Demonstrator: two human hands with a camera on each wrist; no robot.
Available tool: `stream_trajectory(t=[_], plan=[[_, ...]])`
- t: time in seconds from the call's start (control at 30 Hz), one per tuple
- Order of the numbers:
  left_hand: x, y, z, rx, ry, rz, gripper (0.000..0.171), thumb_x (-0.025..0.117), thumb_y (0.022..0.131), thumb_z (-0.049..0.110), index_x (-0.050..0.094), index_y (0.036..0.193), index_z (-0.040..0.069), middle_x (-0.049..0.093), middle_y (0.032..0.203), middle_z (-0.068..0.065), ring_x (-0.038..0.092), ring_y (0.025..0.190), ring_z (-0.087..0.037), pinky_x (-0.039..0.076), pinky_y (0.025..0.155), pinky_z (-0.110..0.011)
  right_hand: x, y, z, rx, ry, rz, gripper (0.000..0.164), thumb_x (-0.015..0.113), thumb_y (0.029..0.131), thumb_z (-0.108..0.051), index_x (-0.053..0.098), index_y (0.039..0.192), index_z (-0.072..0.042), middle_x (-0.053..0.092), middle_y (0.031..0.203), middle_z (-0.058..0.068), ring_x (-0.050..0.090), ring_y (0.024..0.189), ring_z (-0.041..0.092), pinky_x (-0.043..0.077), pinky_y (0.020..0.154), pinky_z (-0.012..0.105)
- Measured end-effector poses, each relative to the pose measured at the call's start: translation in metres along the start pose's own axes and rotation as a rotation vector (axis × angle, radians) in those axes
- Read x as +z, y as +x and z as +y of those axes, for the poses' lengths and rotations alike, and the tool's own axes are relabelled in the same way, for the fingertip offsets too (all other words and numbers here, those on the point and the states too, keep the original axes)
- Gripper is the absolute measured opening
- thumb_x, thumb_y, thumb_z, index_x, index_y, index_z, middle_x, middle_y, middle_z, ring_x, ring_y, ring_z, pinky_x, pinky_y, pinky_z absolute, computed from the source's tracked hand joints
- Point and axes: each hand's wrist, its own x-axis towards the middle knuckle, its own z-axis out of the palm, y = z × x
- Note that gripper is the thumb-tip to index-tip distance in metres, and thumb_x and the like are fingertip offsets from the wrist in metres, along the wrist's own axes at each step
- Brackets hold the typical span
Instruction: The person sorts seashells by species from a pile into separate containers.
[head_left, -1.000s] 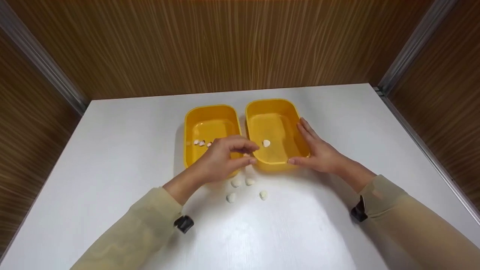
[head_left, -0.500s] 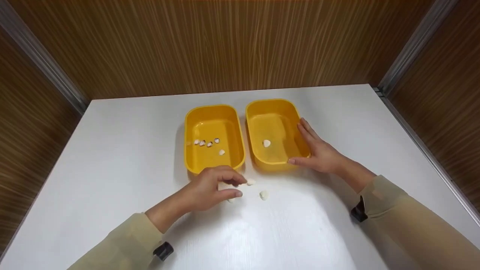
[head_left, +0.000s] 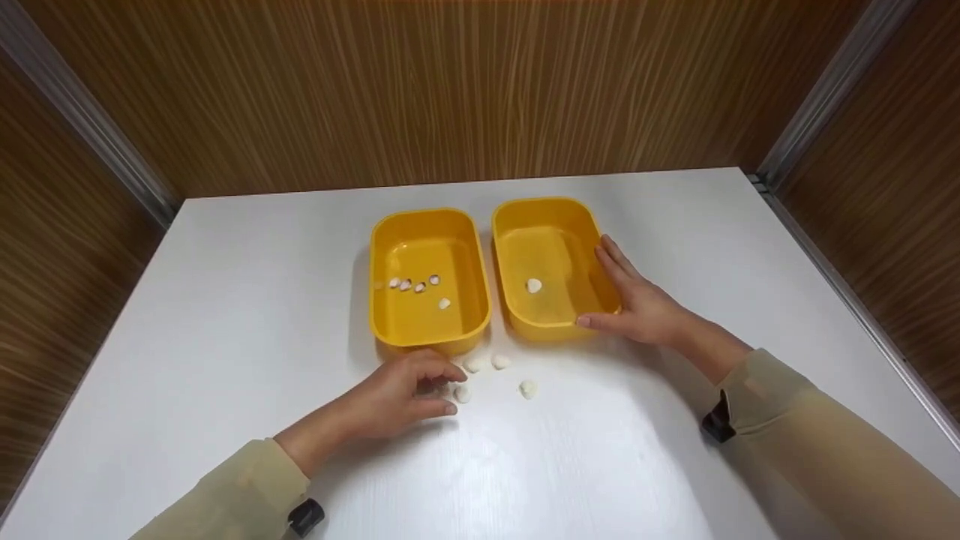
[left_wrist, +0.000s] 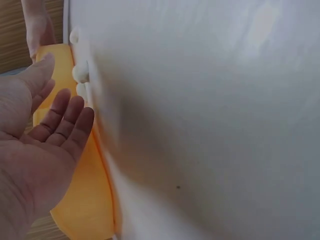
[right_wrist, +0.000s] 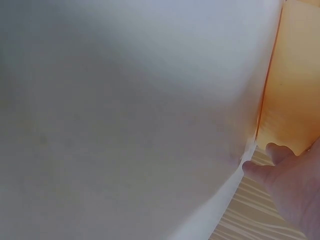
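My left hand (head_left: 390, 394) hovers just in front of the left yellow bin, thumb and fingers apart. Its fingertips are beside a small white shell-like piece (head_left: 462, 393); the left wrist view shows nothing in the palm (left_wrist: 40, 165). Further whitish pieces lie to the right: one (head_left: 473, 364) close by, another (head_left: 500, 362) past it, and a third (head_left: 528, 388) nearer the front. With its fingers along the outer side and its thumb at the front corner, my right hand (head_left: 649, 311) rests on the right yellow bin (head_left: 555, 327).
Inside the left yellow bin (head_left: 431, 343) are several small pieces, some with dark purplish marks (head_left: 420, 287). A single white piece (head_left: 533, 286) lies in the right bin. Both bins stand side by side on a white table (head_left: 262, 300), with wood-grain panels (head_left: 480, 90) around it.
My left hand has drawn back from between the bins towards the front left, uncovering the left bin's pieces and those on the table. The right hand has stayed on its bin.
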Motion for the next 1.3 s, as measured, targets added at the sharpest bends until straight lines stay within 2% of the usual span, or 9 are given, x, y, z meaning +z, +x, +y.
stream_trajectory(t=[0.33, 0.5, 1.03, 1.3], plan=[[0.011, 0.001, -0.012, -0.039, 0.028, 0.015, 0.037, 0.084, 0.094, 0.019, 0.073, 0.128, 0.011, 0.065, 0.122, 0.001, 0.060, 0.113, -0.020, 0.050, 0.107, -0.041, 0.001, 0.001, 0.002, -0.046, 0.002, 0.010, 0.122, 0.078, 0.091, -0.060, 0.001, 0.171, -0.012, -0.013, 0.178, -0.002, 0.001, 0.164, 0.030, 0.015, 0.128, 0.058], [0.016, 0.002, -0.015, -0.067, 0.020, 0.026, 0.040, 0.082, 0.096, 0.020, 0.071, 0.134, 0.012, 0.063, 0.127, 0.003, 0.060, 0.117, -0.017, 0.048, 0.111, -0.043, 0.001, 0.002, 0.002, -0.029, -0.006, 0.009, 0.122, 0.078, 0.090, -0.062, 0.001, 0.172, -0.013, -0.013, 0.178, -0.003, 0.002, 0.164, 0.032, 0.016, 0.127, 0.060], [0.022, 0.003, -0.019, -0.047, 0.045, 0.064, 0.035, 0.081, 0.097, 0.022, 0.074, 0.131, 0.013, 0.062, 0.120, 0.005, 0.058, 0.109, -0.016, 0.051, 0.103, -0.038, 0.001, 0.002, 0.002, -0.011, -0.012, 0.004, 0.123, 0.077, 0.089, -0.065, 0.000, 0.172, -0.015, -0.015, 0.177, -0.007, 0.002, 0.164, 0.031, 0.016, 0.127, 0.060], [0.021, 0.003, -0.018, -0.051, 0.055, 0.057, 0.035, 0.080, 0.098, 0.021, 0.074, 0.131, 0.013, 0.061, 0.119, 0.006, 0.057, 0.110, -0.016, 0.050, 0.103, -0.037, 0.001, 0.002, 0.003, -0.024, -0.014, 0.008, 0.123, 0.078, 0.090, -0.063, 0.000, 0.172, -0.014, -0.013, 0.178, -0.002, 0.003, 0.164, 0.032, 0.017, 0.128, 0.059]])
